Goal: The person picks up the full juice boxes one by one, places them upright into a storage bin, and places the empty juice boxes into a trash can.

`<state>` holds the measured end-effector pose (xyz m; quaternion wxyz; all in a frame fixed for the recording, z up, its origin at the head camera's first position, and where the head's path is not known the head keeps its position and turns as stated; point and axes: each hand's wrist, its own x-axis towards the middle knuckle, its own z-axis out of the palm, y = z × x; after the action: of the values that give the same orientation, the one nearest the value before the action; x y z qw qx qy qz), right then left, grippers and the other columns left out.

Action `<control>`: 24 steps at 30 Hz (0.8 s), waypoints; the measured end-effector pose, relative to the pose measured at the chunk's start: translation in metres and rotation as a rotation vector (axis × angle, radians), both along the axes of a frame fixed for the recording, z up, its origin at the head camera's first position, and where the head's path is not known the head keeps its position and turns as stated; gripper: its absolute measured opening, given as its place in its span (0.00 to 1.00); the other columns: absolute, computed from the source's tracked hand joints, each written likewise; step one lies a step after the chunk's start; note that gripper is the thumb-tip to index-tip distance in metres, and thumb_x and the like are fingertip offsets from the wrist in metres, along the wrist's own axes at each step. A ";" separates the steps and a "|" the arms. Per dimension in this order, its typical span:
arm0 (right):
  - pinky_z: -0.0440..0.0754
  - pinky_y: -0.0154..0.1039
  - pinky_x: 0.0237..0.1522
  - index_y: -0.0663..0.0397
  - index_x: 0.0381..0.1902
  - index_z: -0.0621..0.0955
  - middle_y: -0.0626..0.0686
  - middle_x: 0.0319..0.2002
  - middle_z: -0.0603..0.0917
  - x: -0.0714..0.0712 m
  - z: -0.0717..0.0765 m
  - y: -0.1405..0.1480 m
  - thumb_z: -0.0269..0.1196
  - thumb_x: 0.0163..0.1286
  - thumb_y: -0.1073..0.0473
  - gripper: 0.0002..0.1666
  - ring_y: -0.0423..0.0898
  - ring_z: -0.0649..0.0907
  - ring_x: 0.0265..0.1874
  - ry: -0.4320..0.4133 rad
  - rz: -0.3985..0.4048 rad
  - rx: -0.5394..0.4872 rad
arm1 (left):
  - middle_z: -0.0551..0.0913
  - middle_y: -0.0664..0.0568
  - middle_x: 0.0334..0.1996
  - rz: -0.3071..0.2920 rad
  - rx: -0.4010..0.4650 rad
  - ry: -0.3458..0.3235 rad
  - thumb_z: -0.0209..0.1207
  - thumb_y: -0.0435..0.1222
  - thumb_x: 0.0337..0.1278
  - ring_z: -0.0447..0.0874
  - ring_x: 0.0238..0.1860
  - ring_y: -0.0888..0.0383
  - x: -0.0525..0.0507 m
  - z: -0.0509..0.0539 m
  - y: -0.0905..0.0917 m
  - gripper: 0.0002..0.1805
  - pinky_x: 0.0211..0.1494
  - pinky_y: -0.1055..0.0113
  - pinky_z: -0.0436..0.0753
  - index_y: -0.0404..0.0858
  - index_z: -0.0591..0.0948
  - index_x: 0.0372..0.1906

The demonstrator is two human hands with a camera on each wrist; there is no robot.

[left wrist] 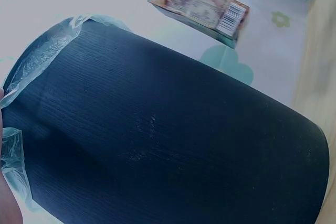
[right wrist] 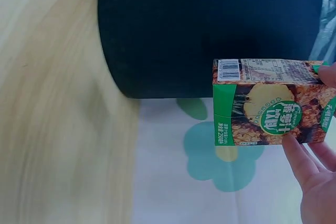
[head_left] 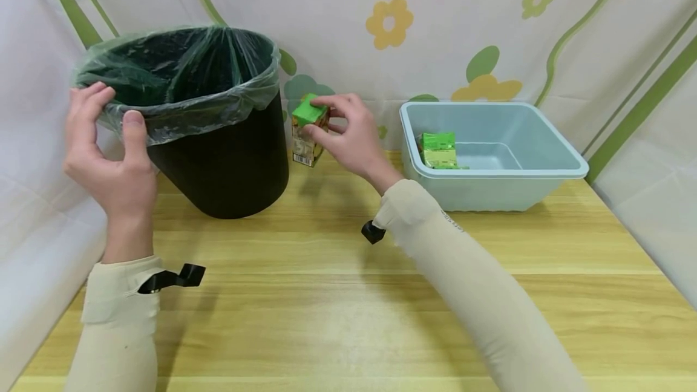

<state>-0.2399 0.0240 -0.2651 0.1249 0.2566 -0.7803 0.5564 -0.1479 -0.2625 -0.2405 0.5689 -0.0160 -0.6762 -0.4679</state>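
A black trash bin (head_left: 234, 162), lined with a translucent green bag (head_left: 190, 120), stands at the left of the table. My left hand (head_left: 111, 150) grips its near left rim, fingers over the edge and thumb on the outside of the bag. Just right of the bin and above the table, my right hand (head_left: 354, 135) holds a pineapple juice carton (head_left: 306, 138) by its upper part, between thumb and fingers. The carton (right wrist: 270, 106) has a green end and a pineapple picture, and its barcode end points down toward the table. Fingers hide part of its top.
To the right, a light blue plastic basin (head_left: 490, 189) contains green packages (head_left: 438, 150) at its left side. A floral cloth (head_left: 327, 17) hangs behind the wooden table (head_left: 337, 319). Black straps with small attachments sit at both sleeve cuffs.
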 end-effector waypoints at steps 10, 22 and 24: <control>0.87 0.36 0.61 0.52 0.64 0.84 0.58 0.60 0.76 0.004 0.021 0.002 0.73 0.70 0.58 0.25 0.50 0.84 0.58 0.043 0.000 -0.061 | 0.87 0.47 0.63 -0.009 -0.001 0.010 0.61 0.45 0.63 0.72 0.78 0.56 -0.002 -0.002 0.000 0.21 0.84 0.68 0.63 0.43 0.89 0.58; 0.88 0.35 0.59 0.53 0.64 0.84 0.58 0.58 0.77 0.007 0.042 0.003 0.73 0.70 0.58 0.25 0.47 0.85 0.57 0.104 -0.026 -0.101 | 0.87 0.46 0.64 -0.006 0.001 -0.007 0.61 0.45 0.64 0.71 0.79 0.56 -0.001 0.000 0.002 0.22 0.85 0.68 0.62 0.43 0.89 0.58; 0.88 0.35 0.59 0.53 0.64 0.84 0.58 0.58 0.78 0.007 0.047 0.003 0.73 0.70 0.58 0.25 0.47 0.85 0.56 0.116 -0.035 -0.107 | 0.86 0.46 0.64 -0.005 0.001 -0.010 0.61 0.45 0.63 0.71 0.79 0.56 0.000 0.001 0.003 0.22 0.85 0.68 0.62 0.43 0.88 0.59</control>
<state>-0.2330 0.0266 -0.2181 0.1933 0.2677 -0.7454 0.5791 -0.1480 -0.2599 -0.2400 0.5642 -0.0151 -0.6786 -0.4700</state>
